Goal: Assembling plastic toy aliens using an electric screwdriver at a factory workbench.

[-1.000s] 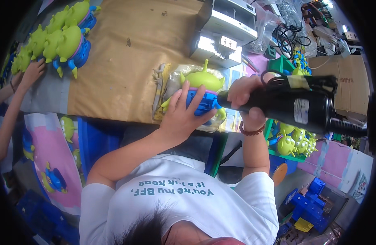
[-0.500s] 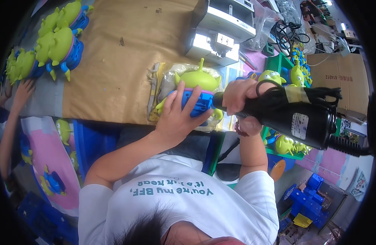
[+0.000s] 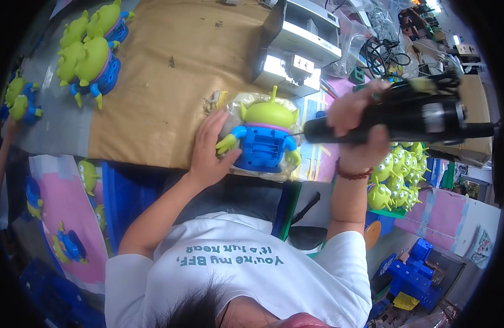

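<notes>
A green alien toy figure (image 3: 270,116) with a blue body lies back side up on a plastic-covered pad at the table's front edge. The slotted recess in its back is exposed. My left hand (image 3: 208,147) rests against the figure's left side, fingers stretched out and thumb apart, beside its green hand. My right hand (image 3: 350,117), smeared by motion, is wrapped round a black electric screwdriver (image 3: 405,117). The tool lies nearly level, its thin bit pointing left, close to the figure's right shoulder; whether they touch I cannot tell.
A white and grey machine (image 3: 298,49) stands behind the pad. More alien figures (image 3: 90,60) lie at the far left, near another person's arm (image 3: 4,147). A green bin of figures (image 3: 397,180) sits at the right, before a cardboard box (image 3: 479,104).
My left hand has slid left off the figure's back to its side. My right hand has drawn the screwdriver up and to the right, away from the body. Figures at far left have shifted.
</notes>
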A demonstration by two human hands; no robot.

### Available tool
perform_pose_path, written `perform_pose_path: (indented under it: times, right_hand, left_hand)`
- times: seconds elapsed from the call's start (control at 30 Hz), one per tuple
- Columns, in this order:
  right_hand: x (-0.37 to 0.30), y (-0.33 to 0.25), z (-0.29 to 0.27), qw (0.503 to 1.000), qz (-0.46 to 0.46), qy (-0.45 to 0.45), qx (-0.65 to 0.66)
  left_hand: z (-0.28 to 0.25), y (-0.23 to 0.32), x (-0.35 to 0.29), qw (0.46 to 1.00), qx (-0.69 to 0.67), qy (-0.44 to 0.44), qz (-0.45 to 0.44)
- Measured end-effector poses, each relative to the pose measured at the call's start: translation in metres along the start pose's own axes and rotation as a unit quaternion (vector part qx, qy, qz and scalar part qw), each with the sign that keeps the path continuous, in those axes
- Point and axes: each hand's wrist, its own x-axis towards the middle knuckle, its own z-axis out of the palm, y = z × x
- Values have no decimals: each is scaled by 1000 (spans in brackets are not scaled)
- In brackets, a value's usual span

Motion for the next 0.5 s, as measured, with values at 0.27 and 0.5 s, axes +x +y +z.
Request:
perform_pose_path:
  times: [0.27,0.5]
  right_hand:
    - [98,39,-31,976,-111,171,-75]
    - [110,50,-39,977,62,181,-90]
  left_hand:
    - [3,-7,-4,1000,17,9,22]
    - [-1,-8,-3,999,23,-3,36]
